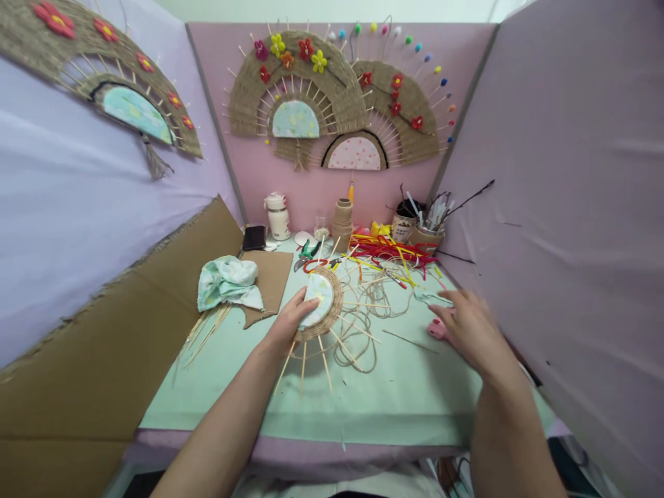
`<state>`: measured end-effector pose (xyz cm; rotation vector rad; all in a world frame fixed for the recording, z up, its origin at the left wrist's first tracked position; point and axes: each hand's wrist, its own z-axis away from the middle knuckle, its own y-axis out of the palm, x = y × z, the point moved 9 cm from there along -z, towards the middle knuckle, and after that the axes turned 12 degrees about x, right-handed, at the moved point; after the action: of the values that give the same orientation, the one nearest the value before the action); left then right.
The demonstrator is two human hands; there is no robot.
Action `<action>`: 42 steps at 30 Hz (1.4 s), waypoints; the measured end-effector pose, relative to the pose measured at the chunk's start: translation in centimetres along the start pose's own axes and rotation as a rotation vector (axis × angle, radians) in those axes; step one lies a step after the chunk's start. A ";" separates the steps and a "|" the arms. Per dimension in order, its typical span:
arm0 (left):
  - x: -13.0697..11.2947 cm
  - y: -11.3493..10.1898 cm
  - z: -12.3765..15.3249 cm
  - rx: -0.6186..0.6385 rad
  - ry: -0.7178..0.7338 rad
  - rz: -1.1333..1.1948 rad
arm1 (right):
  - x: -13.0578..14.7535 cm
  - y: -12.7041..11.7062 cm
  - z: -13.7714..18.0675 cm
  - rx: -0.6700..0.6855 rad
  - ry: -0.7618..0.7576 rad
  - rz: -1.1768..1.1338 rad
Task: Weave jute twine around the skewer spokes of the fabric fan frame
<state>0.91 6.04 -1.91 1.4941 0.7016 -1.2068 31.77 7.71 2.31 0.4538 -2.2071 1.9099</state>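
My left hand [291, 321] grips a small half-made fan [321, 304]: a pale cloth half-disc ringed with woven jute, thin wooden sticks fanning out of it. The fan is lifted slightly above the mint-green table [394, 394]. My right hand [467, 325] reaches out low over the table's right side, fingers spread, blurred by motion. It hovers by a pink object [436, 329] and a strand of jute twine [363, 332] that lies in loose loops between my hands.
Red and yellow pipe cleaners [394, 252], scissors [311, 250], a twine spool [343, 220] and tool cups [422, 232] crowd the back. Folded cloth [228, 280], cardboard [270, 280] and spare sticks [207, 332] lie left. Finished fans [295, 90] hang on the pink walls.
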 end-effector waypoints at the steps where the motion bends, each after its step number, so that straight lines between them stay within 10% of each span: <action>1: 0.0 0.1 0.1 0.016 -0.006 0.007 | 2.7 -0.8 -0.4 -0.040 -0.134 -0.117; 5: 0.2 0.5 0.2 0.074 -0.024 -0.007 | 12.3 0.6 -2.3 0.212 -0.621 -0.650; 9: 0.5 0.5 0.0 0.102 -0.028 -0.011 | 15.7 4.4 -2.9 0.429 -0.771 -0.936; 20: 0.9 1.4 0.2 0.154 -0.105 -0.020 | 13.5 7.7 -3.0 0.637 -0.528 -1.429; 42: 0.5 1.8 0.5 0.134 -0.132 0.026 | 11.9 8.9 -2.6 0.904 -0.424 -1.464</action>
<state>2.49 4.94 -1.75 1.5131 0.5199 -1.3408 17.34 10.12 -1.54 1.9620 -0.3649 1.6489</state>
